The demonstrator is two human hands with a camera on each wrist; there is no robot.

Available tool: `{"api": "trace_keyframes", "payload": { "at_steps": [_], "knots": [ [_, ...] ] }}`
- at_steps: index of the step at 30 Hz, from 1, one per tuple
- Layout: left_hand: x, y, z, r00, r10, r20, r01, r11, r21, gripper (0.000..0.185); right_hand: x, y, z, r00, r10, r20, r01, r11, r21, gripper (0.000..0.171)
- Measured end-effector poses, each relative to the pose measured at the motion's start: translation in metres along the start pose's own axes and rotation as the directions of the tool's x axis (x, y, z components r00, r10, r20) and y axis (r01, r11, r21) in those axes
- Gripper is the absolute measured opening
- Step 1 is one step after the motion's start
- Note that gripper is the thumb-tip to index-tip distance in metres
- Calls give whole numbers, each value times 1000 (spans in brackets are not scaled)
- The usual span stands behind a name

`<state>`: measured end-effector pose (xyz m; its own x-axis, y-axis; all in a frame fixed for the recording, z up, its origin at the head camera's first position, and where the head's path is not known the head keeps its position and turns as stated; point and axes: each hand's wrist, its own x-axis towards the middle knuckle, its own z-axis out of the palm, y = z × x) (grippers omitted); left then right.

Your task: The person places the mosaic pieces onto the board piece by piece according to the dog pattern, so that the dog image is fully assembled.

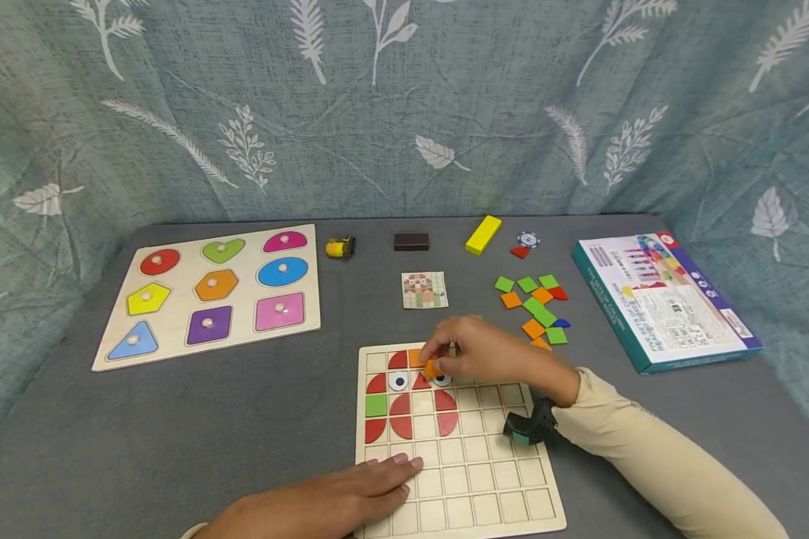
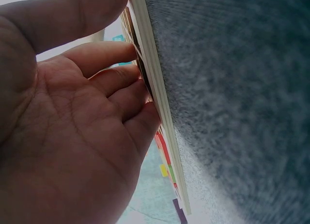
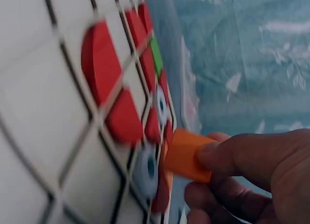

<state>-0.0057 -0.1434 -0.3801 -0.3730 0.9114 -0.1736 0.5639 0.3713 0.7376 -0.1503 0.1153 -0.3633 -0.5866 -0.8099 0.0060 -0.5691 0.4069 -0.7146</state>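
We pinch an orange tile (image 3: 186, 161) in our right hand (image 1: 485, 352) over the grid board (image 1: 512, 486) (top row). Our left hand (image 1: 330, 505) lies flat, steadying its near edge. Next, square the tile to its cell.

grid board (image 1: 485, 479): top cells hidden under right hand (image 1: 485, 352) | left hand (image 1: 337, 501): wrist cut by bottom edge | pattern card (image 1: 424, 290): design too small to read | box (image 1: 667, 299): print illegible | right wrist view: board blurred
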Motion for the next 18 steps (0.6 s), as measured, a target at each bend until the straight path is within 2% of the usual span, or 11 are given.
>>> {"api": "trace_keyframes", "payload": {
  "at_steps": [4, 12, 18],
  "knots": [
    [1, -1, 0, 1000, 0, 2, 0, 1000, 4, 70, -1, -11, 10, 998, -39, 54, 37, 999, 33, 17],
    [2, -2, 1, 1000, 13, 9, -13, 1000, 19, 67, -3, -18, 27, 979, -50, 199, 37, 997, 67, 15],
    [2, -3, 2, 1000, 30, -2, -30, 999, 42, 66, -2, -18, 32, 972, -51, 229, 34, 996, 81, 14]
  ]
}}
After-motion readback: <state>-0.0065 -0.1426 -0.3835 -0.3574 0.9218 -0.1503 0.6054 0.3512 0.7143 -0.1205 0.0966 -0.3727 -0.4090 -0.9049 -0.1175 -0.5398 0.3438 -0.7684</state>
